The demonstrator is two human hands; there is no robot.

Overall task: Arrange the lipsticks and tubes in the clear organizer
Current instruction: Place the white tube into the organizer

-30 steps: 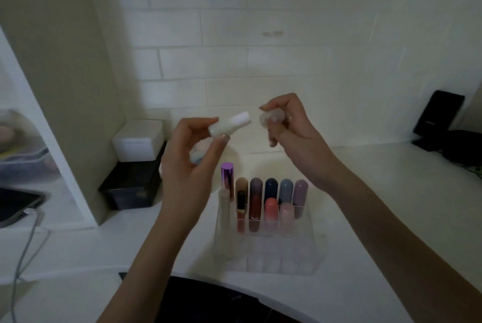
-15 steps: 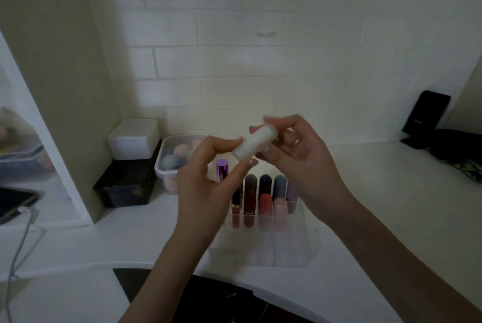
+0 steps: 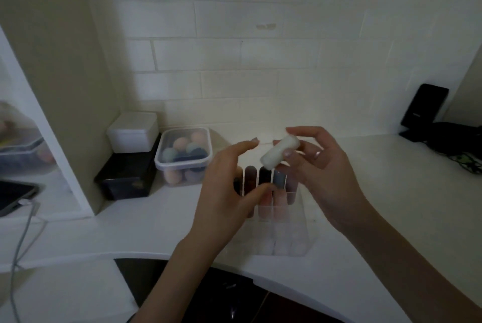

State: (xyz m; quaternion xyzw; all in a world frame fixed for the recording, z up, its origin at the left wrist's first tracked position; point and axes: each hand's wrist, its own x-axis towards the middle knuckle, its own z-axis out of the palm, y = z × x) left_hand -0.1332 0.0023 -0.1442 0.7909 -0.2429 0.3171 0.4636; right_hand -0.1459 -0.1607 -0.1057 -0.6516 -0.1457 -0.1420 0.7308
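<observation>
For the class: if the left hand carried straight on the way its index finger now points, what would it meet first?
Probably the small white cylindrical tube held in the right hand. The left hand is empty, its index finger aimed up and right at the tube across a small gap; depth is uncertain.

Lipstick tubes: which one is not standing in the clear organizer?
The white tube, held tilted in the right hand above the clear organizer; the darker ones stand upright in its back slots.

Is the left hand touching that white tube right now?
Apart. In the head view the left hand hangs open, with bare wall showing between its fingertip and the white tube, which only the right hand holds.
</observation>
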